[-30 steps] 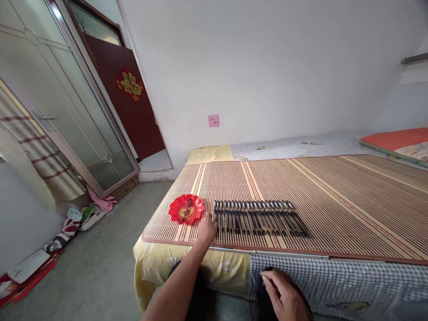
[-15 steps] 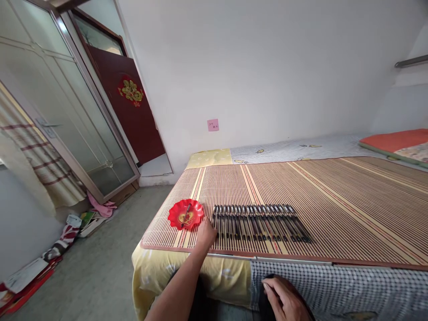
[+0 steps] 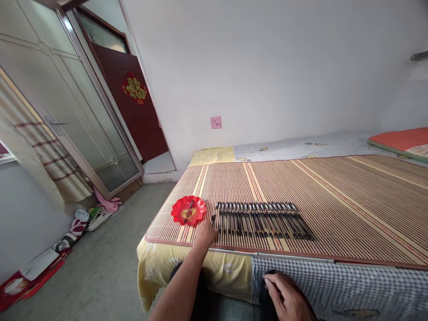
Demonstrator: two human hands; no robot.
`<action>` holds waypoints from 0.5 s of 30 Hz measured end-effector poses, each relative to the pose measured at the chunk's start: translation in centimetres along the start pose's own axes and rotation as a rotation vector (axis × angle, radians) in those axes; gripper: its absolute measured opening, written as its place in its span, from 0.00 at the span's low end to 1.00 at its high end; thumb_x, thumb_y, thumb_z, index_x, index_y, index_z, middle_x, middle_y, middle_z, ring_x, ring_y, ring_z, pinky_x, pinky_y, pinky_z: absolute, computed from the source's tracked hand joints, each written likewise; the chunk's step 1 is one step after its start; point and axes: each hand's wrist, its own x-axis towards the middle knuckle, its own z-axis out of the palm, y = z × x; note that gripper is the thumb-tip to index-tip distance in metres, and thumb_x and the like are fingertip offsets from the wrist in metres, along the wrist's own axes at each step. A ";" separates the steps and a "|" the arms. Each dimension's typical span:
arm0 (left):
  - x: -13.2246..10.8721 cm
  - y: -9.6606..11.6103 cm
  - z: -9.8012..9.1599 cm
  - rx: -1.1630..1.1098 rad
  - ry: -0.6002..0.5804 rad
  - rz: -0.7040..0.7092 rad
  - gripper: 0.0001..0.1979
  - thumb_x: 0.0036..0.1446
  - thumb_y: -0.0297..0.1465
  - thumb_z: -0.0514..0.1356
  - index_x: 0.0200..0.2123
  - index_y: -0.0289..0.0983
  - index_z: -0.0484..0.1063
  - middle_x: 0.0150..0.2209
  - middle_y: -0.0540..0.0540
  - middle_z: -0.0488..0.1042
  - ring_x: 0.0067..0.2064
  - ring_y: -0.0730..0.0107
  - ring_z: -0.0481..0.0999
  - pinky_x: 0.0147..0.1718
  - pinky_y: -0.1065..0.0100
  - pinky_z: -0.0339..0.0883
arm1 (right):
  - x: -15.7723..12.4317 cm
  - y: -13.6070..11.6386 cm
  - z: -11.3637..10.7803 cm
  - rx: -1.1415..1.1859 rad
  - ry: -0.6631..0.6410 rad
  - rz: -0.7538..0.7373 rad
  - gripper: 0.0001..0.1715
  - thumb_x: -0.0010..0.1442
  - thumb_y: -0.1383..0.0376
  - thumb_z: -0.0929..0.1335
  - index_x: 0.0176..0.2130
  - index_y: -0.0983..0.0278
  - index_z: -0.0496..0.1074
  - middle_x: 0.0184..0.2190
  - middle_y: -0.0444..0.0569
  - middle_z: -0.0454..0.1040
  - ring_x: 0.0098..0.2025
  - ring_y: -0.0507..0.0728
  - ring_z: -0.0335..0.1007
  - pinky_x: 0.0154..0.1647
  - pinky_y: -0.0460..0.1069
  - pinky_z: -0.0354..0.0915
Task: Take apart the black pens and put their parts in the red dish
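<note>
My left hand [image 3: 205, 232] reaches over the mat at the left end of a row of pens [image 3: 261, 219]. Its fingers are closed round a dark pen [image 3: 213, 219], mostly hidden by the hand and standing slightly apart from the row. Several black pens lie side by side there, the rightmost ones slanting. Just left of the hand is a red scalloped plate [image 3: 176, 211] with a gold pattern, and a single pen [image 3: 189, 209] lies across it. My right hand [image 3: 288, 298] rests on my knee, fingers loosely bent and a little apart, holding nothing.
A striped bamboo mat [image 3: 334, 200] covers the bed, with a checked sheet [image 3: 334, 285] hanging over its front edge. An orange folded quilt [image 3: 401, 139] lies at the far right. On the left are a glass door [image 3: 103, 120] and assorted items [image 3: 76, 223] along the floor.
The pen at the row's left end has come slightly apart from the others, in my left hand. My right hand stays on the knee. The view has shifted slightly.
</note>
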 end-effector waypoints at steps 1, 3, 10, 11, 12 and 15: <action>0.0 0.0 0.1 0.005 0.001 -0.002 0.15 0.67 0.38 0.65 0.49 0.33 0.77 0.50 0.40 0.79 0.53 0.57 0.79 0.54 0.50 0.72 | 0.0 0.0 0.0 0.004 0.004 -0.001 0.18 0.74 0.57 0.61 0.38 0.57 0.77 0.31 0.46 0.82 0.33 0.56 0.82 0.36 0.47 0.75; 0.0 -0.1 0.2 0.009 0.004 -0.011 0.15 0.67 0.38 0.65 0.49 0.33 0.77 0.50 0.40 0.79 0.52 0.57 0.79 0.54 0.50 0.73 | 0.0 0.0 0.0 0.010 0.010 -0.002 0.18 0.74 0.57 0.61 0.38 0.57 0.77 0.31 0.46 0.82 0.33 0.56 0.82 0.36 0.47 0.75; -0.1 0.1 0.7 -0.014 0.052 -0.059 0.15 0.66 0.39 0.65 0.49 0.33 0.76 0.50 0.40 0.79 0.52 0.57 0.79 0.54 0.50 0.72 | -0.2 0.1 -0.1 0.022 0.007 0.016 0.18 0.74 0.56 0.61 0.38 0.57 0.77 0.32 0.46 0.83 0.34 0.57 0.82 0.38 0.48 0.76; -0.2 0.1 0.8 -0.024 0.062 -0.061 0.16 0.66 0.39 0.65 0.49 0.33 0.76 0.50 0.40 0.79 0.52 0.57 0.79 0.54 0.50 0.72 | -0.2 0.0 -0.1 0.029 0.006 0.020 0.18 0.74 0.56 0.61 0.38 0.57 0.77 0.32 0.46 0.83 0.34 0.57 0.82 0.38 0.48 0.76; -0.3 0.0 0.9 -0.037 0.072 -0.063 0.16 0.66 0.39 0.65 0.49 0.33 0.76 0.50 0.40 0.79 0.52 0.57 0.79 0.55 0.50 0.72 | -0.2 0.0 -0.1 0.036 0.006 0.024 0.19 0.74 0.56 0.61 0.38 0.57 0.77 0.32 0.46 0.83 0.34 0.57 0.82 0.38 0.48 0.76; -0.4 -0.1 1.1 -0.091 0.106 -0.060 0.15 0.66 0.39 0.65 0.48 0.33 0.77 0.50 0.40 0.79 0.53 0.56 0.79 0.55 0.50 0.70 | -0.2 0.0 -0.1 0.051 0.012 0.037 0.19 0.74 0.55 0.61 0.39 0.58 0.77 0.33 0.46 0.83 0.35 0.57 0.82 0.39 0.48 0.76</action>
